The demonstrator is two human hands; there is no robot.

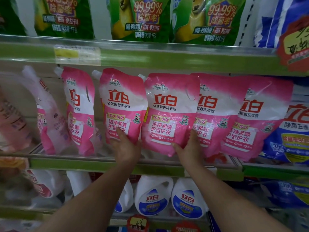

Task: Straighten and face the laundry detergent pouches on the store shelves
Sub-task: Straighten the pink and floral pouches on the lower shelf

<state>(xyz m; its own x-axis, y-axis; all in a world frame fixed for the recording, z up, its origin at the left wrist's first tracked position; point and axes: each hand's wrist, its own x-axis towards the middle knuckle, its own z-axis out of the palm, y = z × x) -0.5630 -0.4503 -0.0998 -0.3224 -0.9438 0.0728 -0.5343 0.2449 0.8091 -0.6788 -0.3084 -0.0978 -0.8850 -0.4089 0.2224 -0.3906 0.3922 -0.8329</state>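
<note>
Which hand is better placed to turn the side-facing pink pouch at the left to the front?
Probably the left hand. It rests on a pink pouch next to the side-facing pouch. The right hand holds the centre pouch, farther away.

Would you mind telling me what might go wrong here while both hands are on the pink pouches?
The centre pink pouch leans and overlaps its right neighbour; tugging it with the right hand may drag that one askew. The left hand presses low on the left pink pouch, which could tip forward over the shelf edge onto the white jugs below.
</note>
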